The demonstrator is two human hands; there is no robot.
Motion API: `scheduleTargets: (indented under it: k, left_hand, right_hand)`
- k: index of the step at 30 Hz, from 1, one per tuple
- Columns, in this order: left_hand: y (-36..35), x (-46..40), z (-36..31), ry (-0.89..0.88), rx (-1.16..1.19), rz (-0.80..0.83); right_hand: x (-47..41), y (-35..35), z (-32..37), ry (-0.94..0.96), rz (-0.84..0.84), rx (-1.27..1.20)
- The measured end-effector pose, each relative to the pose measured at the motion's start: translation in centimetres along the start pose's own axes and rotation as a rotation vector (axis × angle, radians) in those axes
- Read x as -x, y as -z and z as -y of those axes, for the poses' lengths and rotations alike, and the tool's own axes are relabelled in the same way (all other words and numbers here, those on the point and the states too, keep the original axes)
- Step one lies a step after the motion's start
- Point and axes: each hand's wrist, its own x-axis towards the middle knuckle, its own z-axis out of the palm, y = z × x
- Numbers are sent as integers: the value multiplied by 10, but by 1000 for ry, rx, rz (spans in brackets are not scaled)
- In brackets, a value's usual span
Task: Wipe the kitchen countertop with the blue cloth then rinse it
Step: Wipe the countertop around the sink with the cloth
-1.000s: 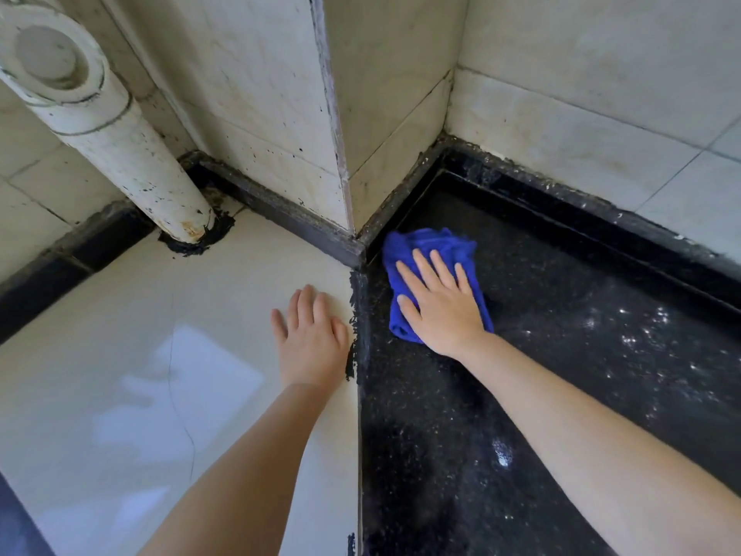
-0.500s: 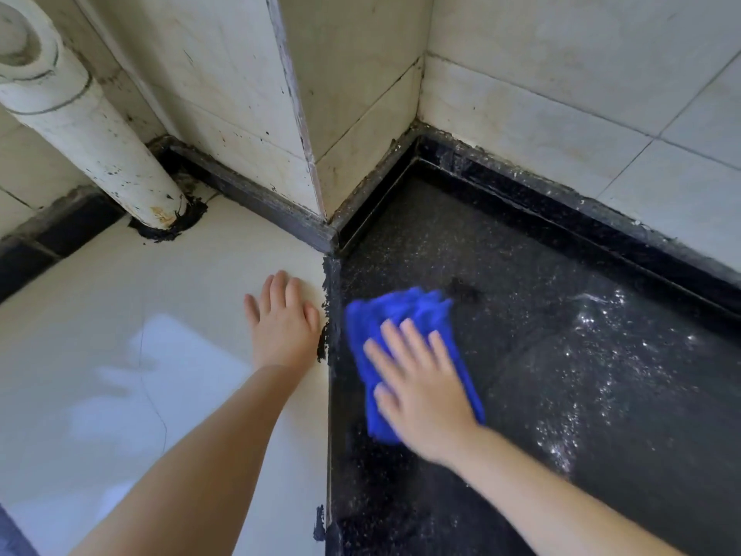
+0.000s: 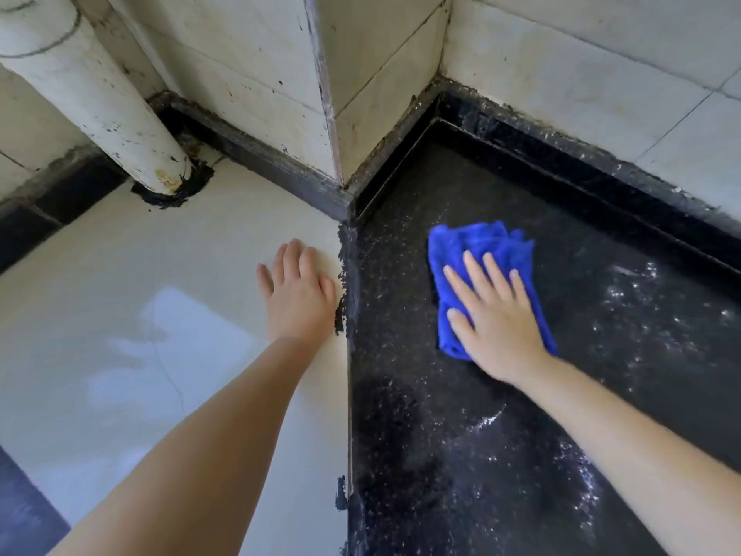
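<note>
At 2 o'clock on the black tabletop (image 3: 521, 455), the right hand (image 3: 497, 327) presses the blue cloth (image 3: 473, 246) flat, grip released: wiping step. Next: further strokes, then rinsing. Left hand (image 3: 298, 298) rests flat.

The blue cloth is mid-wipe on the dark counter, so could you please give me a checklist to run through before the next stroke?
1. Blue cloth lies flat on the black countertop: ok.
2. Right hand presses the cloth with straight fingers: ok.
3. Left hand braces flat on the white surface, off the wiping path: ok.
4. Nothing in the way right of the cloth: ok.
5. Countertop clean: not ok, white specks remain.
6. Sink for rinsing: cannot tell, out of view.
</note>
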Motion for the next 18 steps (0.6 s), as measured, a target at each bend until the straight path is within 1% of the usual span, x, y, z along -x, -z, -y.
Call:
scheduleTargets:
  k: [2, 3, 5, 6, 7, 8, 9, 11, 14, 16, 17, 18]
  left_hand:
    - [1, 1, -1, 5, 15, 9]
    - [1, 1, -1, 6, 19, 14]
    - [2, -1, -1, 8, 17, 27]
    - [2, -1, 0, 10, 13, 33]
    - [2, -2, 0, 8, 9, 37]
    - [1, -2, 0, 4, 4, 38]
    - [1, -1, 0, 0, -3, 36]
    - [1, -1, 0, -2, -14, 35]
    - [0, -2, -1, -10, -20, 34]
    - [0, -3, 0, -5, -20, 39]
    - [0, -3, 0, -1, -15, 44]
    - [0, -2, 0, -1, -13, 48]
  right_hand:
    - [58, -9, 58, 263, -1, 4]
    - [73, -7, 72, 371, 39, -7]
    - [63, -3, 64, 538, 102, -11]
    - [43, -2, 50, 546, 84, 6]
    - [17, -1, 34, 500, 54, 15]
    - [-15, 1, 16, 399, 9, 6]
    - [-51, 5, -1, 258, -7, -18]
    - [-123, 13, -25, -12, -19, -46]
    - [-201, 26, -29, -268, 25, -113]
    - [-215, 26, -13, -345, 41, -131]
    - [-207, 25, -1, -325, 48, -135]
    - [-190, 22, 11, -257, 37, -135]
